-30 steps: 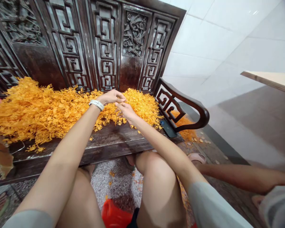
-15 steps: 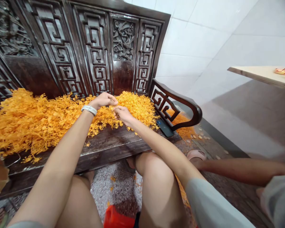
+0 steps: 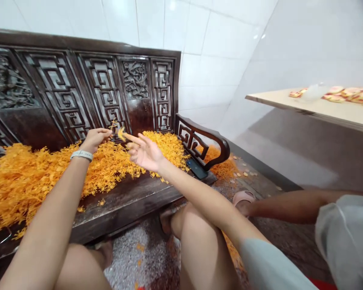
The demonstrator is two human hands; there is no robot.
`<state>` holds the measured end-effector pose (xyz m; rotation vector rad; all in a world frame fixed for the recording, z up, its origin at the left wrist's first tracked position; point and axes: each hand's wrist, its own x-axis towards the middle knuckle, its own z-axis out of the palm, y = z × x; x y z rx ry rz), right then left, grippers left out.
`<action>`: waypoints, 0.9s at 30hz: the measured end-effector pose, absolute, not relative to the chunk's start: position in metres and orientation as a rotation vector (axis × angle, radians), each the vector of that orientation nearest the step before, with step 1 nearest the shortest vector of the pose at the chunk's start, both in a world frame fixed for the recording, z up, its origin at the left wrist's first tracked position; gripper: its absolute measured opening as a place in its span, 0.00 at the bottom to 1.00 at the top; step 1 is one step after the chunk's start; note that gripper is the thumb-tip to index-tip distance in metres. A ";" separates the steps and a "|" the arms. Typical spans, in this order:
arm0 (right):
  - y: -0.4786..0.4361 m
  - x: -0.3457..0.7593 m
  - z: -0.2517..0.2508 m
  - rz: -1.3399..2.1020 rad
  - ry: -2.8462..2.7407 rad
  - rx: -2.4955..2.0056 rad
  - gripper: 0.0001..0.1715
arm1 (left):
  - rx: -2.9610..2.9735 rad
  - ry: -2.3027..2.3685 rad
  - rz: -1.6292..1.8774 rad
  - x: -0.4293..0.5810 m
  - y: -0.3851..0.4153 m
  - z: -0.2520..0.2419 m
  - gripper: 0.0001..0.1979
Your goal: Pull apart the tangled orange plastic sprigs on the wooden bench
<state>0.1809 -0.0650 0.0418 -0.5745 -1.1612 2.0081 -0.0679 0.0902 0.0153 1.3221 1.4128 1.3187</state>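
My left hand [image 3: 94, 139], with a pale watch strap at its wrist, is raised over the heap. Its thumb and fingers pinch a thin orange branched piece [image 3: 113, 124], which looks like plastic and points upward. Facing it, my right hand [image 3: 147, 153] is open, palm turned up and fingers spread. A blurred orange-yellow piece [image 3: 121, 133] is at the tip of its index finger; whether it touches the finger I cannot tell. Beneath both hands, a long heap of orange branched pieces [image 3: 42, 177] covers the seat of a dark carved wooden bench [image 3: 133, 197].
A dark phone [image 3: 196, 168] lies by the bench's armrest [image 3: 220, 147]. More orange pieces [image 3: 220, 163] are piled on the floor beyond it. At right, another person's leg [image 3: 284, 207] stretches in. A light board [image 3: 272, 98] holds red-and-yellow items and a whitish translucent object.
My hands were close together low over the heap; now they are raised and apart, the right one opened. The view has shifted, showing more of the board at right.
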 end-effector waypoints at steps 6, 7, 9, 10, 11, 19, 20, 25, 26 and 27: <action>-0.074 0.165 -0.007 2.025 -1.044 -1.058 0.11 | 1.330 1.332 1.442 -0.066 0.073 0.056 0.05; -0.079 0.160 -0.012 2.045 -1.147 -1.008 0.10 | 1.341 1.322 1.464 -0.061 0.071 0.060 0.05; -0.084 0.156 -0.014 2.050 -1.246 -0.932 0.07 | 1.380 1.329 1.491 -0.048 0.065 0.064 0.06; -0.082 0.158 -0.012 2.055 -1.259 -0.908 0.06 | 1.390 1.316 1.530 -0.041 0.063 0.065 0.07; -0.078 0.161 -0.009 2.045 -1.265 -0.893 0.06 | 1.420 1.280 1.549 -0.034 0.060 0.066 0.07; -0.026 0.153 0.023 2.123 -0.726 -0.737 0.17 | 1.302 0.991 1.920 -0.009 0.007 0.107 0.15; -0.026 0.146 0.025 2.112 -0.692 -0.693 0.19 | 1.240 0.946 1.953 -0.008 -0.002 0.113 0.16; -0.022 0.126 0.034 2.043 -0.654 -0.445 0.23 | 0.909 0.753 2.013 -0.005 -0.032 0.103 0.15; -0.020 0.124 0.035 2.007 -0.655 -0.427 0.20 | 0.866 0.737 2.009 -0.004 -0.034 0.092 0.15; -0.018 0.122 0.035 1.950 -0.658 -0.433 0.17 | 0.830 0.728 1.994 -0.003 -0.035 0.079 0.16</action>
